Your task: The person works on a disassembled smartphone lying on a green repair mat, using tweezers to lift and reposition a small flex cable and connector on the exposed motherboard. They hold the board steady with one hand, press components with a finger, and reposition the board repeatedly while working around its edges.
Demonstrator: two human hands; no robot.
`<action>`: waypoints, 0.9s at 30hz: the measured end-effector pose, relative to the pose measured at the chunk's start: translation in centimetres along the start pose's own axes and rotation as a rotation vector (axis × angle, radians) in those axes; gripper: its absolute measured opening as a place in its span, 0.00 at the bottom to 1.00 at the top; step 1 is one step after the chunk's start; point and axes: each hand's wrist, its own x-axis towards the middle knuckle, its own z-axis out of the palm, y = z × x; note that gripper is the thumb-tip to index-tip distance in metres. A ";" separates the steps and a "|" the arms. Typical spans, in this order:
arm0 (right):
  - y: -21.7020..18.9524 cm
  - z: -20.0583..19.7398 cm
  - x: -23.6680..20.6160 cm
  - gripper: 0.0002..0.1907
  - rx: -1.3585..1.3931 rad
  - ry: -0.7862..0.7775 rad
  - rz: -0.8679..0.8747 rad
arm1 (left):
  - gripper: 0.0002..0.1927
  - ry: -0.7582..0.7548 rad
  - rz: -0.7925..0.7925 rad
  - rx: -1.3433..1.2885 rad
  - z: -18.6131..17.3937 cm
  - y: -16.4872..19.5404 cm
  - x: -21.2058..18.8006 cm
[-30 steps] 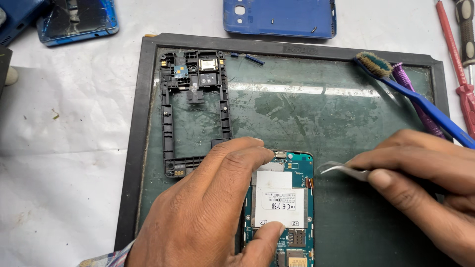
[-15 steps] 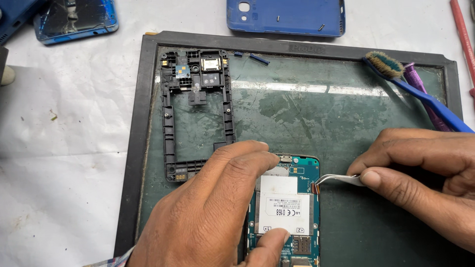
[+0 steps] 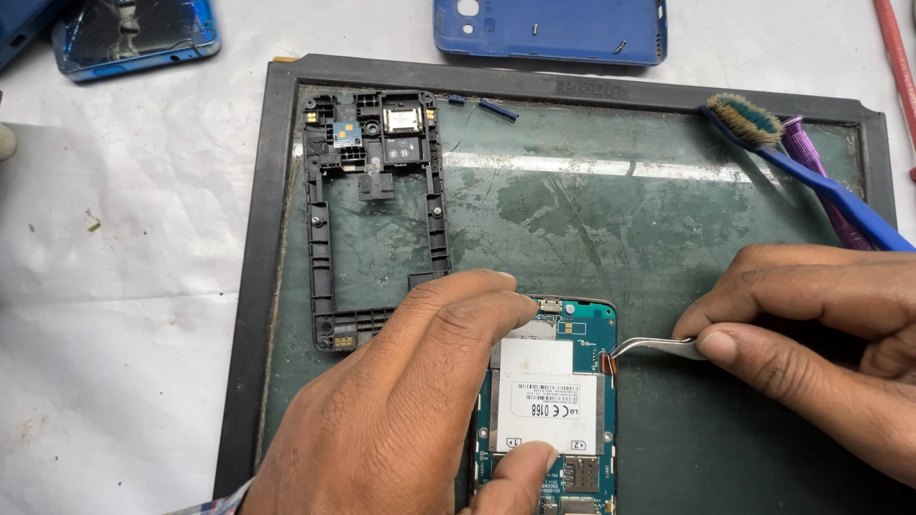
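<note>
An opened phone with a teal circuit board (image 3: pixel 577 324) and a white metal shield with a label (image 3: pixel 544 396) lies on the dark glass work plate (image 3: pixel 611 210). My left hand (image 3: pixel 401 410) clasps the phone from the left, fingers over its top left corner and thumb pressed on its lower part. My right hand (image 3: pixel 811 334) pinches metal tweezers (image 3: pixel 658 347), whose tip touches a small orange connector at the board's right edge. The phone's lower end is cut off by the frame.
A black plastic phone mid-frame (image 3: pixel 374 210) lies on the plate's left part. A blue toothbrush (image 3: pixel 811 172) and a purple tool (image 3: pixel 825 191) rest at the right. A blue back cover (image 3: pixel 549 29) and a cracked blue phone (image 3: pixel 134 33) lie on the white sheet behind.
The tweezer tip has moved left from beside the phone until it touches the connector on the board's right edge. My left hand has kept its hold.
</note>
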 end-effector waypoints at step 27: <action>0.8 1.7 -1.6 0.10 -0.078 0.085 0.080 | 0.35 -0.004 -0.049 -0.007 0.0 0.0 0.0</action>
